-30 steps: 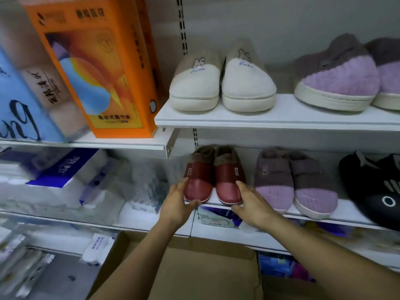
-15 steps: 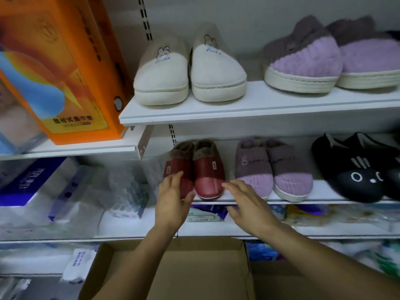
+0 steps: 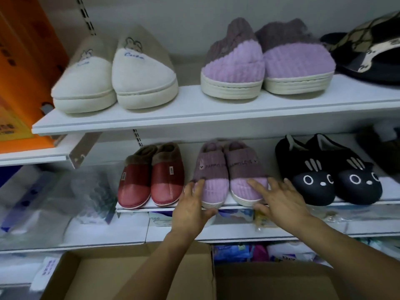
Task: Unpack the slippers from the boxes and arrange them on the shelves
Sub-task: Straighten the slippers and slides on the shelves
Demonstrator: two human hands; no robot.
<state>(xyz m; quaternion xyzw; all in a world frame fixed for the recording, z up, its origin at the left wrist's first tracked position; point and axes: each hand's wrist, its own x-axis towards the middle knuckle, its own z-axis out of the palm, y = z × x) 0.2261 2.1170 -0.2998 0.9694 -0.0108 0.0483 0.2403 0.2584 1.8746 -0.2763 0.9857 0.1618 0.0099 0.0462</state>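
The pair of lilac-and-mauve ribbed fabric slippers (image 3: pixel 229 180) is set on the lower white shelf (image 3: pixel 134 209), between red leather-look slippers (image 3: pixel 151 182) at nine o'clock and black cat-faced slippers (image 3: pixel 329 178) at three. Its long axes are run six to twelve, toes at six. The left hand (image 3: pixel 191 206) is laid, fingers spread, against the left toe's outer side; the right hand (image 3: pixel 279 200) is spread over the right toe. Neither is judged nearer, and a squaring nudge seems called for.

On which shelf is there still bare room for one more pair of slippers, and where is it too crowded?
Upper shelf: a bare gap between the cream slippers and the lilac slippers, probably narrow for a pair. Lower shelf is crowded: red slippers, purple slippers and black cat slippers stand almost touching; bare only at far right.
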